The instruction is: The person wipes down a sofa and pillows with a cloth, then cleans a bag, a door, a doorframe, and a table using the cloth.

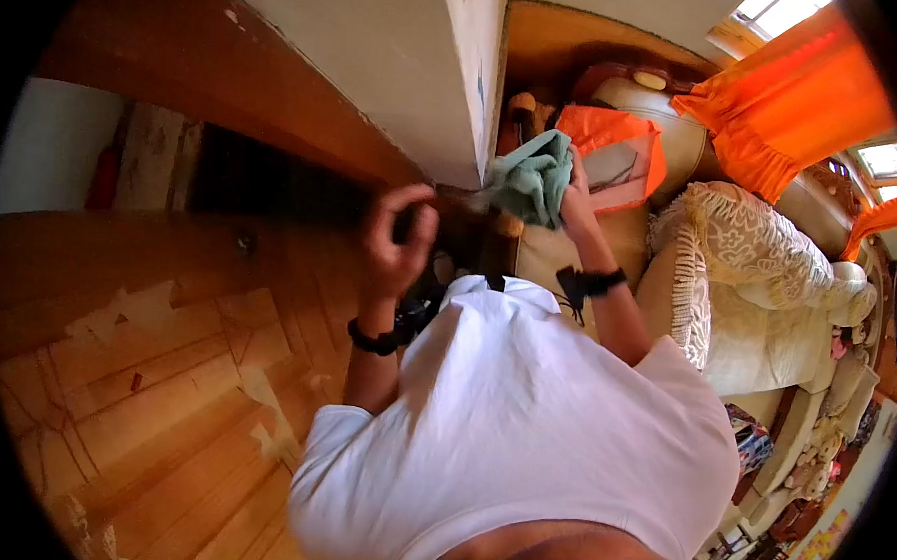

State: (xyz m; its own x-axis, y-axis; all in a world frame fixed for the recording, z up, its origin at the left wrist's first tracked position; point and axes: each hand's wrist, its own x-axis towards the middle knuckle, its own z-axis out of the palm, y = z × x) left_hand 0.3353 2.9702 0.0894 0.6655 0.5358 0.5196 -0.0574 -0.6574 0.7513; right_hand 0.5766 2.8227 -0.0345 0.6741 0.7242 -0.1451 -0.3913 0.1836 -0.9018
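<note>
My right hand (577, 201) is closed on a crumpled grey-green cloth (535, 182), which hangs beside the corner of a pale wall (418, 68). The cloth's left edge is blurred. To the left, my left hand (400, 240) is raised with curved fingers and thumb apart, holding nothing. It is slightly blurred and near the wall's lower edge. Just beyond my right hand, an orange bag with a see-through panel (619, 157) rests on a beige leather seat (549, 269). Dark bands circle both wrists.
A sofa with a fringed, patterned cover (760, 244) stands to the right. An orange curtain (796, 105) hangs at the upper right. Worn wooden flooring (163, 408) spreads at the left, by a dark opening (263, 177). Soft toys (816, 461) sit at the far right.
</note>
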